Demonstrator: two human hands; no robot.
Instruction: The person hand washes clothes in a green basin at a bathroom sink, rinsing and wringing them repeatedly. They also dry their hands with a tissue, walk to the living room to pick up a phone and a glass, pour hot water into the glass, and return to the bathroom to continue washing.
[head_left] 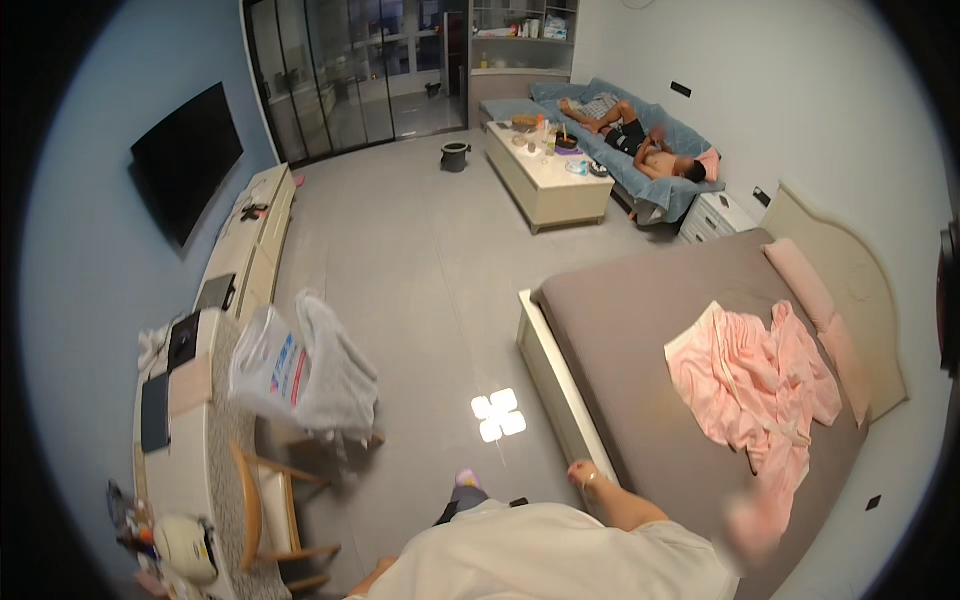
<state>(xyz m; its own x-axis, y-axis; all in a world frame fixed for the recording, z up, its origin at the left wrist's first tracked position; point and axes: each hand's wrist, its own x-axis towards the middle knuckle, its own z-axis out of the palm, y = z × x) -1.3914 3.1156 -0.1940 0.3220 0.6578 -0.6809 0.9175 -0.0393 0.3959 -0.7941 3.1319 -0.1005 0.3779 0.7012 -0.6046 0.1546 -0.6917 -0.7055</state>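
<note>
My right hand (pixel 583 474), with a bracelet at its wrist, hangs beside the white foot-end frame (pixel 560 385) of the bed. Its fingers look loosely curled, and I see nothing in them. Only a sliver of my left arm or hand (pixel 380 570) shows at the lower edge, next to my white shirt; its fingers are hidden. On the bed's brown sheet (pixel 640 310), to my right, a crumpled pink cloth (pixel 755 370) lies spread toward the near side. Two pink pillows (pixel 800 275) rest along the headboard (pixel 850 270).
At left, a wooden chair (pixel 250 505) stands by a counter; another seat beyond bears a white bag (pixel 262 365) and grey cloth (pixel 335 370). A black bin (pixel 455 156) stands on the floor. Farther off are a cluttered coffee table (pixel 560 205) and a person (pixel 655 160) lying on a blue sofa.
</note>
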